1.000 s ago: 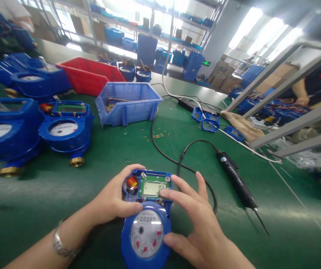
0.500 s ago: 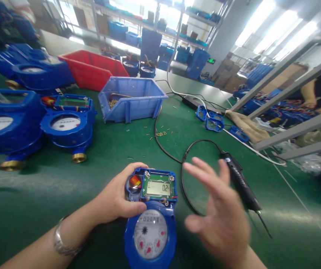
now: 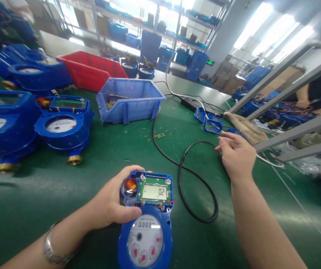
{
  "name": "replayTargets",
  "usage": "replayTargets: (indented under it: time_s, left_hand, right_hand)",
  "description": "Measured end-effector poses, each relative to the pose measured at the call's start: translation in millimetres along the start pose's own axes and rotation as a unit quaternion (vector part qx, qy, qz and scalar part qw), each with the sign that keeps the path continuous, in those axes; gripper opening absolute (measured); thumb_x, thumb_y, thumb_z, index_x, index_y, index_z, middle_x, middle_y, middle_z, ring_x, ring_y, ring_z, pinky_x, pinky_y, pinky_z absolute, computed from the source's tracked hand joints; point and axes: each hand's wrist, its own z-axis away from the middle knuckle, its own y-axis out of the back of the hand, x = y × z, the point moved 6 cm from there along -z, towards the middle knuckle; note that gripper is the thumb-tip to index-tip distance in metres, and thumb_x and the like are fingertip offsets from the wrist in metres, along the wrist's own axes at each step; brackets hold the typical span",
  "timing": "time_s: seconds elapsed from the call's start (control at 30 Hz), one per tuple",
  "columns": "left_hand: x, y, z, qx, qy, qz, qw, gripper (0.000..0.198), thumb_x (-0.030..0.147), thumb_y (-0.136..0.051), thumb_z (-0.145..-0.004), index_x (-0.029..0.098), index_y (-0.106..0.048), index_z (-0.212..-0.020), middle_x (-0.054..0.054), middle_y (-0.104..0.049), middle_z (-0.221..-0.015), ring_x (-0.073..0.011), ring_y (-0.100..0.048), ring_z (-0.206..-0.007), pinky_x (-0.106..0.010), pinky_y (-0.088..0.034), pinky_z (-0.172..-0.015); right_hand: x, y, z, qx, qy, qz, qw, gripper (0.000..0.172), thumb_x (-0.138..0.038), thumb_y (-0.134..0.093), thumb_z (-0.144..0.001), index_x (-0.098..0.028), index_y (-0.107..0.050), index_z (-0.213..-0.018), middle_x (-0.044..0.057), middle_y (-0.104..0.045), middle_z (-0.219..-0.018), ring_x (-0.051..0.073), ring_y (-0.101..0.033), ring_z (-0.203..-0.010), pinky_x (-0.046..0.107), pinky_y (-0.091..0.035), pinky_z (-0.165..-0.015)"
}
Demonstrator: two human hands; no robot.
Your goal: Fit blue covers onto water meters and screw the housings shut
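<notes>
Blue meter: water meter (image 3: 146, 220), nearest me, cover off, my left hand (image 3: 112, 203) clasping its left edge.
Cable risk: black cord (image 3: 196, 186) loops right of meter; I judge a tug could drag it.
Right hand (image 3: 236, 155): beyond the loop, curled over something; grasp unclear.

Green-topped bench (image 3: 65, 194), shelving (image 3: 138, 22) behind, bright windows (image 3: 264, 30) at right.

Bright window glare upper right; wide-angle edges bend, corners blur, soft shadows.
</notes>
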Motion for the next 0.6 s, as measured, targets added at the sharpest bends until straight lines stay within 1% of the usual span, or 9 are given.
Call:
replayTargets:
  time_s: [0.03,0.07,0.13,0.17,0.23,0.33,0.43,0.5,0.6]
  left_hand:
    - [0,0.0,0,0.0,0.004,0.0,1.0,0.076,0.029,-0.073,-0.056,0.02,-0.034,-0.12,-0.008,-0.061,-0.111,-0.0295,-0.061,-0.099,-0.041,-0.05,-0.087]
    - [0,0.2,0,0.001,0.006,-0.003,1.0,0.077,0.029,-0.073,-0.056,0.021,-0.033,-0.121,-0.008,-0.061,-0.112,-0.0297,-0.061,-0.101,-0.041,-0.05,-0.087]
    - [1,0.7,1,0.007,0.007,-0.02,1.0,0.076,0.029,-0.072,-0.057,0.022,-0.033,-0.122,-0.008,-0.059,-0.115,-0.0297,-0.06,-0.102,-0.04,-0.05,-0.087]
    - [2,1.4,2,0.016,0.001,-0.037,0.999,0.076,0.029,-0.072,-0.058,0.022,-0.034,-0.123,-0.009,-0.058,-0.118,-0.0295,-0.059,-0.103,-0.04,-0.05,-0.088]
    - [3,4.8,5,0.057,-0.027,-0.097,0.993,0.074,0.029,-0.07,-0.06,0.025,-0.034,-0.124,-0.008,-0.052,-0.125,-0.0297,-0.055,-0.109,-0.042,-0.046,-0.094]
    - [2,8.0,11,0.121,-0.082,-0.181,0.973,0.076,0.029,-0.066,-0.066,0.031,-0.027,-0.13,-0.007,-0.043,-0.133,-0.0307,-0.045,-0.122,-0.048,-0.037,-0.102]
    - [1,1.9,16,0.12,-0.17,-0.231,0.95,0.07,0.031,-0.06,-0.075,0.037,-0.021,-0.133,-0.007,-0.034,-0.138,-0.0305,-0.037,-0.128,-0.05,-0.038,-0.102]
    - [6,-3.4,20,0.114,-0.231,-0.274,0.926,0.062,0.027,-0.054,-0.08,0.038,-0.023,-0.133,-0.006,-0.03,-0.139,-0.0289,-0.034,-0.129,-0.048,-0.039,-0.102]
    - [15,-7.2,23,0.115,-0.261,-0.342,0.895,0.056,0.02,-0.05,-0.082,0.037,-0.028,-0.131,-0.006,-0.027,-0.14,-0.0272,-0.033,-0.13,-0.045,-0.042,-0.101]
  right_hand:
    - [4,-4,-9,0.007,0.0,0.001,1.0,0.043,-0.027,-0.051,-0.08,-0.017,-0.048,-0.122,0.01,-0.066,-0.098,0.024,-0.062,-0.096,0.048,-0.041,-0.095]
    - [7,-9,-18,0.008,0.006,0.006,1.0,0.051,-0.023,-0.053,-0.077,-0.016,-0.042,-0.127,0.011,-0.063,-0.105,0.023,-0.062,-0.094,0.044,-0.046,-0.09]
    - [17,-21,-38,0.003,0.007,0.029,1.0,0.067,-0.018,-0.06,-0.071,-0.015,-0.035,-0.133,0.014,-0.053,-0.123,0.022,-0.062,-0.092,0.039,-0.05,-0.084]
    - [23,-27,-48,0.0,0.002,0.046,0.999,0.07,-0.017,-0.063,-0.069,-0.014,-0.034,-0.133,0.017,-0.048,-0.128,0.023,-0.062,-0.092,0.039,-0.05,-0.083]
    - [37,-37,-67,-0.001,-0.012,0.091,0.996,0.068,-0.016,-0.066,-0.068,-0.01,-0.039,-0.13,0.02,-0.045,-0.129,0.024,-0.061,-0.093,0.042,-0.048,-0.087]
    - [58,-49,-91,-0.002,-0.03,0.159,0.987,0.052,-0.019,-0.065,-0.076,-0.011,-0.045,-0.124,0.016,-0.049,-0.125,0.025,-0.056,-0.103,0.045,-0.043,-0.093]
    - [76,-61,-112,-0.016,-0.053,0.22,0.974,0.037,-0.028,-0.057,-0.087,-0.015,-0.049,-0.12,0.01,-0.05,-0.123,0.024,-0.051,-0.109,0.046,-0.044,-0.091]
    - [86,-69,-124,-0.035,-0.073,0.254,0.964,0.035,-0.03,-0.055,-0.088,-0.015,-0.05,-0.119,0.01,-0.05,-0.123,0.024,-0.052,-0.108,0.045,-0.045,-0.09]
    - [97,-83,-138,-0.067,-0.115,0.298,0.945,0.035,-0.031,-0.055,-0.088,-0.015,-0.05,-0.12,0.01,-0.05,-0.123,0.024,-0.053,-0.107,0.045,-0.046,-0.089]
